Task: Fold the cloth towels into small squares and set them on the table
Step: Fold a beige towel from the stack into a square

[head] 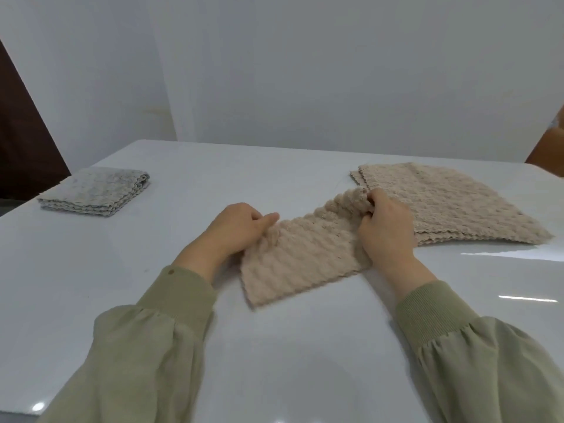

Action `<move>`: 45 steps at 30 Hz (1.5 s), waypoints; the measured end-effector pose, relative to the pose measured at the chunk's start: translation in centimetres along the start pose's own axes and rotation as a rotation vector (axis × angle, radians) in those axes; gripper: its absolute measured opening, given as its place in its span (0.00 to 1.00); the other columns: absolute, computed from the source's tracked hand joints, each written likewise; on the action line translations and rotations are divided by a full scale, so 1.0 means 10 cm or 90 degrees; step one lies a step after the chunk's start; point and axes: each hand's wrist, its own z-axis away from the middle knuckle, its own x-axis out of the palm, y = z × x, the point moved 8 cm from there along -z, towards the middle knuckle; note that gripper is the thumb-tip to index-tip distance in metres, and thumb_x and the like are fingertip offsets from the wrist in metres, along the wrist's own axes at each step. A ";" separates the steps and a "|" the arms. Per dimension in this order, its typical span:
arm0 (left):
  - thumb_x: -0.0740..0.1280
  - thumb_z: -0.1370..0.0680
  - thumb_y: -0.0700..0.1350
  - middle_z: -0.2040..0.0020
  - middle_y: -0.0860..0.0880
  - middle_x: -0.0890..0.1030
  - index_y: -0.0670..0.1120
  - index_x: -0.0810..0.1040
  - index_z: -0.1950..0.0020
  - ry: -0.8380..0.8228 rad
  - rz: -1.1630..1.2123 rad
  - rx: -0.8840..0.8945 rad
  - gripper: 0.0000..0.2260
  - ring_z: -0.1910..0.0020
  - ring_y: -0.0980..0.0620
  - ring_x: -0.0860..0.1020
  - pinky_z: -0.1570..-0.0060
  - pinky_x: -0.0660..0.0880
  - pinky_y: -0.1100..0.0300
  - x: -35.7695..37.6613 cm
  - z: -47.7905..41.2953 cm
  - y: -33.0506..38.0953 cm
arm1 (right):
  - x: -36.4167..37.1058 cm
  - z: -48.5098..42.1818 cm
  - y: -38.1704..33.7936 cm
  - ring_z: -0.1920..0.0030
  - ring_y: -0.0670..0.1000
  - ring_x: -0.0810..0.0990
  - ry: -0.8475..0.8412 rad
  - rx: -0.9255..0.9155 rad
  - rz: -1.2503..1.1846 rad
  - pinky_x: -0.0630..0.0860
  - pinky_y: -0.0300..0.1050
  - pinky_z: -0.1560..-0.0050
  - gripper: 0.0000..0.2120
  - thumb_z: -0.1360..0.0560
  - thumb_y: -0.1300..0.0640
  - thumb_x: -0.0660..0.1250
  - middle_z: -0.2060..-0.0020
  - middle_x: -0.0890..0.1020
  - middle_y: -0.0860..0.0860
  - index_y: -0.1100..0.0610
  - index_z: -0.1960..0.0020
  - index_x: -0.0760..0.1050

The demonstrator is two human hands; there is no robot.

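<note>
A folded grey towel (97, 190) lay at the far left of the white table (183, 300). Nearer the middle, the person's left hand (236, 228) pinched the left edge of a beige towel (300, 257), thumb on top and fingers curled under it. The right hand (386, 228) gripped that towel's bunched far right corner, fingers closed round the fabric. Just beside that hand, further right, sat a flat stack of beige towels (451, 206). Both sleeves (158, 340) were olive green.

white walls (335, 71) | glossy white table (274, 361) | dark door (21, 132) left
</note>
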 end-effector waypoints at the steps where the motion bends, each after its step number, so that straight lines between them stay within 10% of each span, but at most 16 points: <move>1: 0.60 0.23 0.60 0.71 0.49 0.78 0.43 0.79 0.66 -0.104 0.054 -0.004 0.23 0.72 0.51 0.73 0.67 0.70 0.60 0.11 0.06 0.04 | -0.03 0.00 0.01 0.62 0.55 0.66 0.008 0.000 0.012 0.61 0.47 0.55 0.11 0.34 0.73 0.58 0.68 0.69 0.54 0.62 0.55 0.72; 3: 0.60 0.22 0.60 0.71 0.47 0.81 0.41 0.81 0.64 -0.249 0.109 0.003 0.25 0.75 0.51 0.74 0.71 0.70 0.62 0.24 0.18 0.08 | -0.03 -0.02 0.04 0.60 0.55 0.65 0.004 0.003 -0.004 0.62 0.48 0.53 0.12 0.35 0.73 0.57 0.67 0.69 0.55 0.61 0.57 0.71; 9: 0.69 0.25 0.52 0.55 0.51 0.82 0.50 0.82 0.52 -0.032 0.297 0.063 0.07 0.57 0.56 0.79 0.51 0.76 0.58 0.22 0.07 0.12 | 0.13 0.03 -0.13 0.55 0.53 0.69 -0.085 -0.068 -0.152 0.64 0.35 0.58 0.15 0.34 0.75 0.57 0.59 0.74 0.55 0.61 0.54 0.74; 11: 0.71 0.27 0.48 0.48 0.55 0.79 0.55 0.77 0.40 -0.057 0.337 0.075 0.15 0.47 0.56 0.77 0.44 0.75 0.56 0.36 0.10 0.21 | 0.10 0.05 -0.28 0.56 0.49 0.68 -0.081 -0.118 -0.181 0.63 0.30 0.59 0.15 0.34 0.75 0.57 0.59 0.73 0.52 0.60 0.55 0.75; 16: 0.71 0.28 0.40 0.48 0.53 0.82 0.52 0.78 0.41 -0.047 0.250 0.124 0.17 0.49 0.56 0.79 0.45 0.76 0.56 0.36 0.06 0.35 | 0.08 0.16 -0.53 0.55 0.55 0.73 -0.039 -0.208 -0.188 0.69 0.43 0.57 0.13 0.35 0.71 0.58 0.61 0.76 0.54 0.61 0.55 0.76; 21: 0.68 0.26 0.52 0.45 0.50 0.80 0.52 0.74 0.36 -0.121 0.087 0.054 0.19 0.50 0.54 0.78 0.48 0.75 0.57 0.37 0.09 0.23 | 0.29 0.12 -0.26 0.37 0.59 0.69 -0.103 -0.114 -0.004 0.62 0.53 0.32 0.26 0.28 0.64 0.67 0.40 0.76 0.57 0.61 0.31 0.65; 25: 0.60 0.22 0.56 0.34 0.50 0.73 0.53 0.59 0.25 0.093 -0.141 0.094 0.26 0.37 0.48 0.71 0.39 0.68 0.54 0.18 0.05 0.24 | 0.36 0.09 0.03 0.32 0.58 0.65 -0.177 -0.008 0.058 0.59 0.51 0.31 0.22 0.24 0.59 0.62 0.35 0.72 0.57 0.59 0.31 0.66; 30: 0.55 0.19 0.56 0.23 0.49 0.55 0.51 0.54 0.23 -0.039 -0.164 0.178 0.26 0.24 0.49 0.52 0.26 0.51 0.53 0.53 -0.01 0.25 | 0.52 0.17 0.18 0.33 0.61 0.65 -0.306 0.062 0.151 0.61 0.53 0.33 0.20 0.21 0.52 0.56 0.34 0.71 0.59 0.60 0.33 0.69; 36: 0.58 0.21 0.59 0.22 0.50 0.53 0.51 0.53 0.23 -0.070 -0.191 0.156 0.30 0.24 0.50 0.49 0.26 0.49 0.54 0.58 -0.04 0.22 | 0.53 0.11 0.20 0.45 0.59 0.73 -0.267 0.084 0.019 0.69 0.49 0.47 0.13 0.25 0.55 0.63 0.46 0.77 0.58 0.60 0.44 0.74; 45: 0.61 0.21 0.51 0.42 0.50 0.75 0.48 0.69 0.30 0.050 0.044 0.143 0.20 0.36 0.50 0.68 0.36 0.66 0.54 0.43 -0.21 0.24 | 0.34 0.08 0.09 0.51 0.51 0.73 -0.221 0.012 -0.082 0.65 0.42 0.56 0.08 0.29 0.66 0.65 0.58 0.77 0.50 0.55 0.59 0.78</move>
